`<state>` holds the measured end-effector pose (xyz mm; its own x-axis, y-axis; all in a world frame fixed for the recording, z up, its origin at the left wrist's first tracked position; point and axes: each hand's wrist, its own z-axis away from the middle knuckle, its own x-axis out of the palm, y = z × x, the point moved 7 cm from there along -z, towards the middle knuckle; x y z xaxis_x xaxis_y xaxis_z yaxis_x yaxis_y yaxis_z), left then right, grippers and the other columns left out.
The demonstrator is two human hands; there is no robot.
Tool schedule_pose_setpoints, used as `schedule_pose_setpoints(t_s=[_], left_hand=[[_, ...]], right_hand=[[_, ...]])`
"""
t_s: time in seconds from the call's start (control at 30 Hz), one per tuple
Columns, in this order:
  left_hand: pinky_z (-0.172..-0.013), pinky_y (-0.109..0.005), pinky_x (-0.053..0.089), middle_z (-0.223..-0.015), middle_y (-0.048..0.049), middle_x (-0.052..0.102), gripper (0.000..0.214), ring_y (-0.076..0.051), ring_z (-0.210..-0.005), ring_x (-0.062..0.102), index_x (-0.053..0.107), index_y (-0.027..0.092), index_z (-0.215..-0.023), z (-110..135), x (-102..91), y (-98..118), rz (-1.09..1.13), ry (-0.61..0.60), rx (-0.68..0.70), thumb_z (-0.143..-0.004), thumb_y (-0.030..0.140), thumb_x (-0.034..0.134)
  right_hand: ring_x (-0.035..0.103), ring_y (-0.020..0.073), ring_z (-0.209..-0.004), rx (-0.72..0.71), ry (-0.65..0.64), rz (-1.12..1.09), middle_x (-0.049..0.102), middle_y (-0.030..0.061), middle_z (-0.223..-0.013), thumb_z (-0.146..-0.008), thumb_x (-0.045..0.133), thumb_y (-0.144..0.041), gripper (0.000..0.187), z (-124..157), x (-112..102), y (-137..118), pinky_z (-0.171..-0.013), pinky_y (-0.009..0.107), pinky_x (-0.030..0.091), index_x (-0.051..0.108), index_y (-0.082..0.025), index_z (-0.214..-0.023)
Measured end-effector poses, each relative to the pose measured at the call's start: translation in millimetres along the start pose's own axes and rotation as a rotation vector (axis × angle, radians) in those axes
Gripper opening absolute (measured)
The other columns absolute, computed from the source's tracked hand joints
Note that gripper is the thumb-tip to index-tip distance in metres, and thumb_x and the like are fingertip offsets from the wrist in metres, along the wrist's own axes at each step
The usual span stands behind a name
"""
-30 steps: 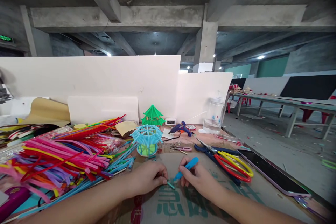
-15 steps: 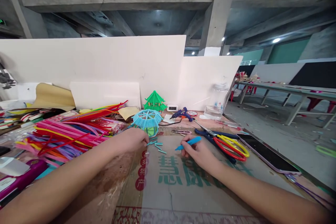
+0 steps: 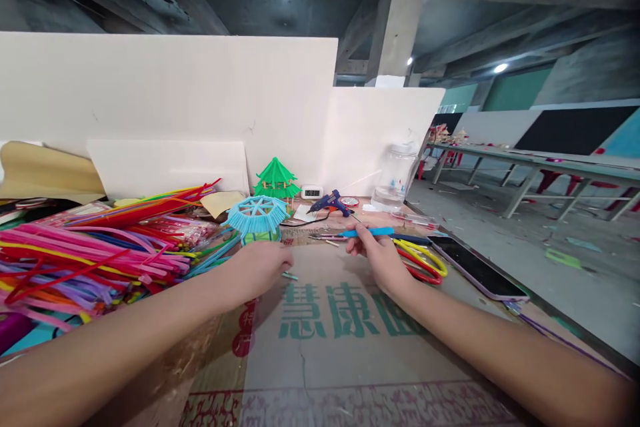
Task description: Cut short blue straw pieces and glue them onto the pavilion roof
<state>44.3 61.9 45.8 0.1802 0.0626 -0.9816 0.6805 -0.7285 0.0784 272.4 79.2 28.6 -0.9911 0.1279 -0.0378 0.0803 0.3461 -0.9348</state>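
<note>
pinches the blue cutter [image 3: 367, 232] in the right hand [image 3: 379, 259], long axis lying 9 to 3 o'clock over the cardboard [image 3: 325, 347]. rests the left hand [image 3: 263, 267] with fingers curled together, grip hidden; finds a short blue straw piece [image 3: 289, 275] just beside its fingertips at 4 o'clock, nearer this hand.

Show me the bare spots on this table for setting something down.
Bare: the cardboard sheet between the forearms, nearer than the left hand and right hand. Crowded: stick pile left, scissors and phone right, blue model beyond the hands.
</note>
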Motion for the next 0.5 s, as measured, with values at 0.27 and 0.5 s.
schedule_pose_setpoints(t_s=[0.27,0.5], left_hand=[[-0.095,-0.039,0.048,-0.11,-0.013,0.067,0.03,-0.028,-0.106,0.062,0.07,0.018,-0.113,-105.0,21.9,32.4,-0.143,0.083,0.123,-0.096,0.017,0.046],[-0.099,-0.035,0.045,-0.115,-0.013,0.065,0.024,-0.025,-0.112,0.059,0.067,0.012,-0.097,-127.0,28.3,39.2,-0.194,0.083,0.172,-0.095,0.01,0.043]], right_hand=[[0.06,0.0176,-0.068,-0.067,-0.05,-0.063,0.065,0.0013,-0.078,-0.083,0.067,-0.05,0.034,8.8,10.2,-9.3,-0.071,0.034,0.052,0.066,-0.02,-0.098],[0.058,0.0164,-0.07,-0.083,-0.018,-0.086,0.063,0.0015,-0.081,-0.087,0.062,-0.049,0.035,8.8,8.1,-8.3,-0.071,0.033,0.054,0.062,-0.019,-0.105]])
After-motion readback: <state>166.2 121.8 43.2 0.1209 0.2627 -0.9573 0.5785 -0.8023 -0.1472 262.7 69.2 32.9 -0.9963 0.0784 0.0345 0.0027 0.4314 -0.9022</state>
